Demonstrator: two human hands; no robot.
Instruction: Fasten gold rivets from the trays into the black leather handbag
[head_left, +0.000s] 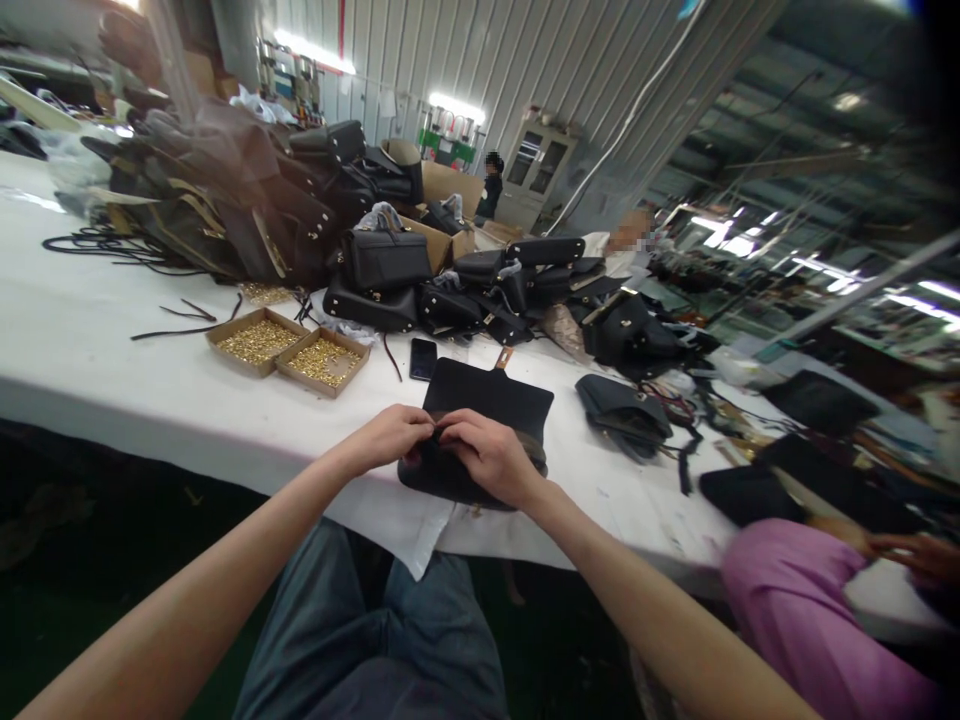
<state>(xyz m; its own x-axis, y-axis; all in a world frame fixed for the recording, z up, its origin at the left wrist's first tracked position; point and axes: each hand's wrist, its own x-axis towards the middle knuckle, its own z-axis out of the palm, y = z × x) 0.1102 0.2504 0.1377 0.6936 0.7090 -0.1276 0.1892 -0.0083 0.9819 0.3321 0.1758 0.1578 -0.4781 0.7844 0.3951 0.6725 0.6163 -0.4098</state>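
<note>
A black handbag (491, 390) lies in front of me at the table's edge, its flap spread open away from me and a gold-coloured clasp tab (505, 357) at the flap's far side. My left hand (397, 437) is closed at the bag's left side, with thumb and fingers pinched at the opening. Over the middle of the bag, my right hand (491, 455) has bent fingers gripping the same rim. The fingertips of both hands almost meet. Any small part between them is too small to make out.
Two cardboard trays (259, 340) of small gold fittings and a phone (423, 359) lie beyond my hands. Black handbags (386, 262) are heaped at the back. Another bag (624, 415) lies to the right, near a co-worker's pink sleeve (795, 580). White cloth (150, 350) covers the table.
</note>
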